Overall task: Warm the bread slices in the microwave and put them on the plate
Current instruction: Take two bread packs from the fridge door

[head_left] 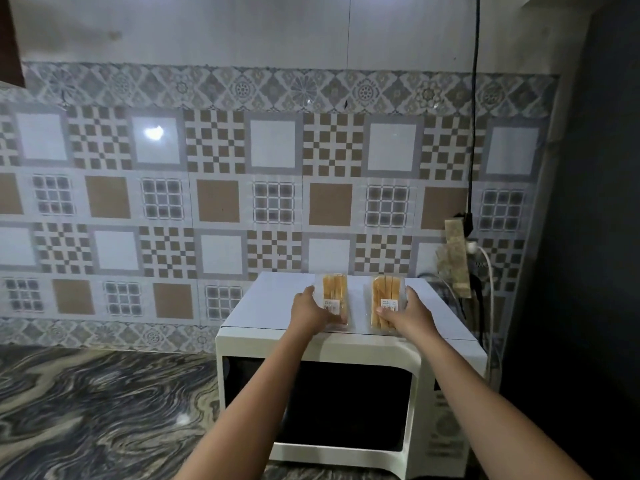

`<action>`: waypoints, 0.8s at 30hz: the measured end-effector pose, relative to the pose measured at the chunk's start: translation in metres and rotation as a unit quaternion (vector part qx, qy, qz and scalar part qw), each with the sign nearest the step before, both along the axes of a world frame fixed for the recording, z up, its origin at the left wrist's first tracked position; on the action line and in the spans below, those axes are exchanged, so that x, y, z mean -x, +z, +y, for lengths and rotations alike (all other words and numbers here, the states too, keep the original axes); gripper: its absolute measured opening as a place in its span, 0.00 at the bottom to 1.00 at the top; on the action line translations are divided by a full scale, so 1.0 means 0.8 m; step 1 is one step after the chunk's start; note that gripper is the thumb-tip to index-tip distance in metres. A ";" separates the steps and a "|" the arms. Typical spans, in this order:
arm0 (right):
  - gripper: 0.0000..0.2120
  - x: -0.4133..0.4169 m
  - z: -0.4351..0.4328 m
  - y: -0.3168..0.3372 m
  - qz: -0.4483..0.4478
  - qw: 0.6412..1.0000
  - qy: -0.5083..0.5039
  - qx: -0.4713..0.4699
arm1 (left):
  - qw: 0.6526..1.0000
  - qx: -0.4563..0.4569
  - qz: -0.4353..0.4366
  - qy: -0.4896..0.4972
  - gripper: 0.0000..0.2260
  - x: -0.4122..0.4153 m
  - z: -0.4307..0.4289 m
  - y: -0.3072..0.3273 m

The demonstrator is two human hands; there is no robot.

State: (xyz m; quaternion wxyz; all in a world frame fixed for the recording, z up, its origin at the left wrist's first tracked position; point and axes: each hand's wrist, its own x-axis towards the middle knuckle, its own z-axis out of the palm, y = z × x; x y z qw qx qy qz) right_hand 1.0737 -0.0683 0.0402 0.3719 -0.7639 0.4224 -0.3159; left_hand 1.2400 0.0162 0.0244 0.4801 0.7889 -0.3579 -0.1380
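Two clear plastic packs of bread slices lie side by side on top of a white microwave (277,306), whose dark-windowed door is closed. My left hand (310,311) grips the left bread pack (335,292) from its left side. My right hand (407,315) grips the right bread pack (386,294), thumb across its near end and fingers along its right side. Each pack carries a small white label. No plate is in view.
The microwave stands on a dark marbled counter (86,410) against a patterned tile wall. A wall socket with plugs and cables (469,258) hangs just right of the microwave. A dark surface fills the far right.
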 end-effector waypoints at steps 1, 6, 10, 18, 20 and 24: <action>0.29 -0.002 -0.003 -0.003 0.005 1.000 -0.003 0.004 | 1.000 0.005 -0.002 0.000 0.37 -0.001 0.000 0.000; 0.19 -0.010 -0.014 -0.012 -0.013 1.000 -0.012 0.012 | 1.000 0.009 -0.019 -0.012 0.30 -0.013 -0.008 -0.002; 0.21 -0.015 -0.020 -0.011 -0.017 1.000 0.001 0.011 | 1.000 0.013 -0.018 -0.016 0.28 -0.019 -0.011 -0.002; 0.16 -0.016 -0.027 -0.021 -0.047 0.999 0.015 0.023 | 0.998 0.064 0.022 -0.009 0.23 -0.011 -0.012 -0.013; 0.16 -0.016 -0.028 -0.021 -0.050 0.998 0.015 0.032 | 0.997 0.071 0.021 -0.008 0.20 -0.010 -0.013 -0.013; 0.15 -0.015 -0.028 -0.021 -0.049 0.998 0.018 0.037 | 0.997 0.071 0.008 -0.002 0.20 -0.009 -0.016 -0.016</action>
